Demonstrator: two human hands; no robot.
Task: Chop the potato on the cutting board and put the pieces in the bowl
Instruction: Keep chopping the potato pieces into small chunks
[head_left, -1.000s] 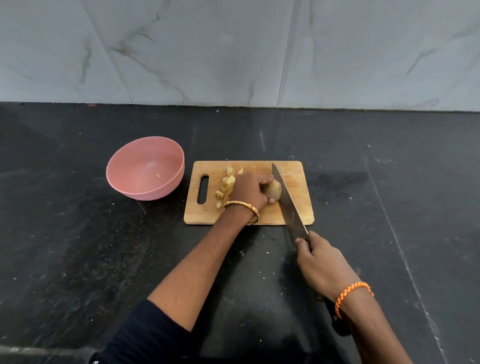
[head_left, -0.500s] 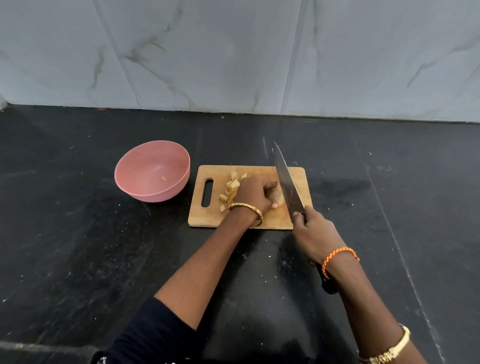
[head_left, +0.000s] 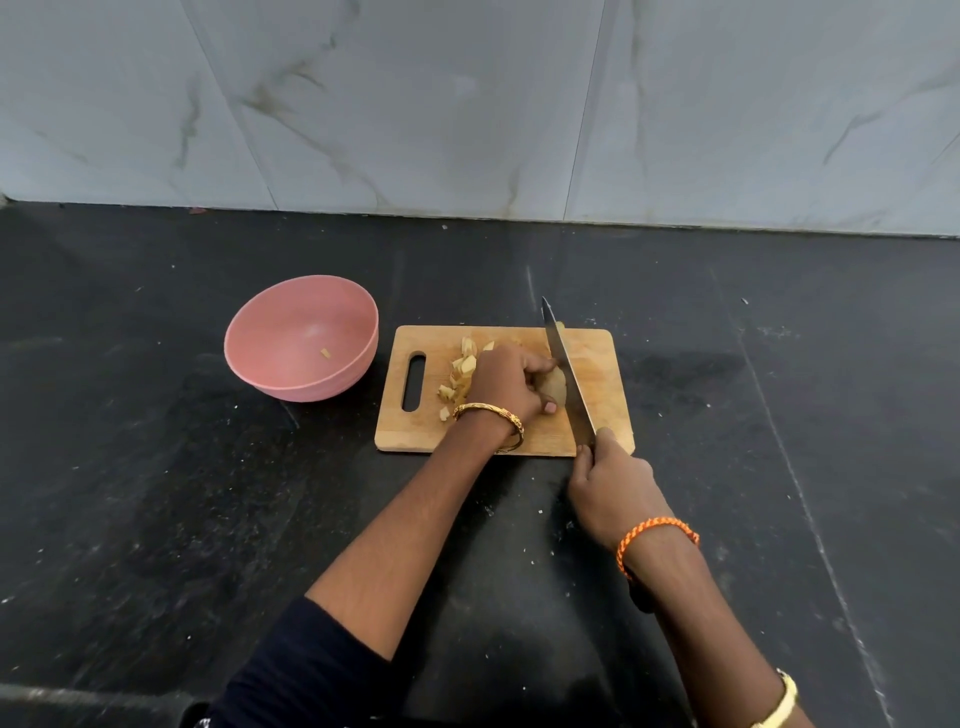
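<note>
Potato (head_left: 557, 388) sits near the middle of the wooden cutting board (head_left: 602, 364), what's left of it anyway, mostly covered by the left hand (head_left: 511, 384), whose fingers curl over the top and hold it down. Right against the potato at its 3 o'clock side is the knife (head_left: 569, 374), blade running from about 12 down to 5 o'clock across the board, tip poking just past the far edge. The right hand (head_left: 613, 493) is wrapped tight round the handle at the board's near edge, so the handle itself is pretty much hidden.

Cut pieces (head_left: 462, 371) are heaped at 9 o'clock from the left hand, between it and the board's handle slot. There's a gold bangle (head_left: 488, 415) on the left wrist and an orange braided band (head_left: 657, 535) on the right.

At 9 o'clock from the board, just beside it, is a pink bowl (head_left: 270, 374) with one little potato scrap (head_left: 325, 353) inside. Everything's on a dark stone counter (head_left: 156, 519), marble-look wall (head_left: 467, 104) at 12 o'clock.
</note>
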